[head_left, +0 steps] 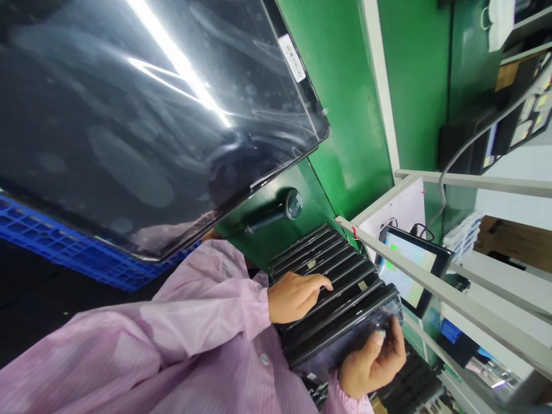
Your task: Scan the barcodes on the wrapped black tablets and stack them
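Several black flat-screen panels (319, 261) stand on edge in a close row before me. My left hand (293, 296) lies over the top edges of this row, its index finger stretched out and the tip bent down; it grips nothing visible. At the near end, the last panel (328, 351) has a glossy, film-like face turned toward my right hand (375, 362). The right thumb and fingers are curled together near that panel's upper corner. What lies between them is too small to make out.
A large black screen (150, 126) with a white barcode label (292, 58) fills the upper left, above a blue plastic crate (99, 256). A dark round-ended cylinder (294, 204) rests on the green surface (340, 103). Pale metal bars (431, 276) and a lit tablet (411, 264) stand at right.
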`<state>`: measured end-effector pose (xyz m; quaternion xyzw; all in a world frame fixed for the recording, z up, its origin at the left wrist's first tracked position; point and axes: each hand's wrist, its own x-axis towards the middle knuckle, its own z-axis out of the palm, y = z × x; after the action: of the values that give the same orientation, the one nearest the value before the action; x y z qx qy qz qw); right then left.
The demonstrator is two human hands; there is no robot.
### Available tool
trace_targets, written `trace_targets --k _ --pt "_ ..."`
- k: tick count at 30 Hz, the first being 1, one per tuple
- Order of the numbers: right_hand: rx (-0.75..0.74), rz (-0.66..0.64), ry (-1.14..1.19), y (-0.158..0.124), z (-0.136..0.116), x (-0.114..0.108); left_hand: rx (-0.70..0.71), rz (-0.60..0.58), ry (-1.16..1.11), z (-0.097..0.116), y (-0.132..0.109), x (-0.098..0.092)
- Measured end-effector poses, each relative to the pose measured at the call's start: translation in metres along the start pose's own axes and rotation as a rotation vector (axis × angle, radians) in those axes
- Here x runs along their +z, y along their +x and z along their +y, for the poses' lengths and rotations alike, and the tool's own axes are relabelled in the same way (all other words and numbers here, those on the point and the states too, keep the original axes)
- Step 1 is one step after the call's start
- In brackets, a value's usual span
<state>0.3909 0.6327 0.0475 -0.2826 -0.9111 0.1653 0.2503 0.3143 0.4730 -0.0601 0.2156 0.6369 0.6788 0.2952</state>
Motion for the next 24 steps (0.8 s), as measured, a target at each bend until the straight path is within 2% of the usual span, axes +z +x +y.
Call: trace_targets --k 4,7,9,14,18,20,22,24 --pt "-0.004 -0.010 -0.005 0.000 0.001 0.001 0.054 0.022 -0.018 0.008 -0.002 0.001" --pt "0.004 0.001 -0.007 0.000 0.001 0.001 0.123 -0.027 -0.066 0.011 -0.002 0.004" --pt "0.009 -0.005 -0.012 0.000 0.000 0.001 0.120 -0.053 -0.052 0.014 -0.002 0.004" --pt "0.002 -0.045 -0.005 -0.001 -0.001 -0.001 0.126 0.051 0.042 0.030 -0.004 0.003" --pt "0.003 -0.068 0.002 -0.001 0.002 -0.002 0.185 0.033 0.103 0.040 -0.010 0.008" --pt "0.008 -0.063 0.050 0.000 0.008 -0.006 0.182 0.073 0.105 0.041 -0.008 0.011" --pt "0.051 0.010 0.098 0.001 0.020 -0.014 0.166 0.113 0.099 0.041 -0.001 0.014" --pt "0.191 0.081 0.142 0.001 0.038 -0.025 0.133 0.064 0.102 0.042 0.010 0.019"
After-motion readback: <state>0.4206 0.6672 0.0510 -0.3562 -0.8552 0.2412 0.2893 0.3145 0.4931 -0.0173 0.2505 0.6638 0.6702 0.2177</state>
